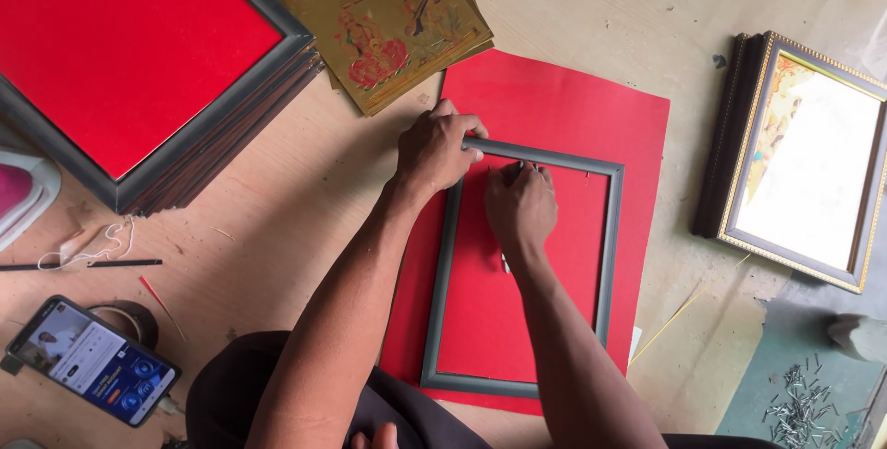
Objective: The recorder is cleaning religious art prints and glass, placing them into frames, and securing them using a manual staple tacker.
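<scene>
Your left hand [434, 149] clamps the grey frame [610, 246] at its top-left corner, flat on the red sheet [554, 103]. Your right hand [519, 207] is clenched on a thin dark tool inside that corner. Press the frame down firmly and run the tool snug against the inner edge.

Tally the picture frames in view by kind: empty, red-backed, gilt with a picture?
Empty grey frame, left hand and right hand on it: 1
Red-backed frame, top of stack: 1
Gilt frame, picture inside: 1
Total: 3

bare forearms, sleeveless; dark brown garment below.
</scene>
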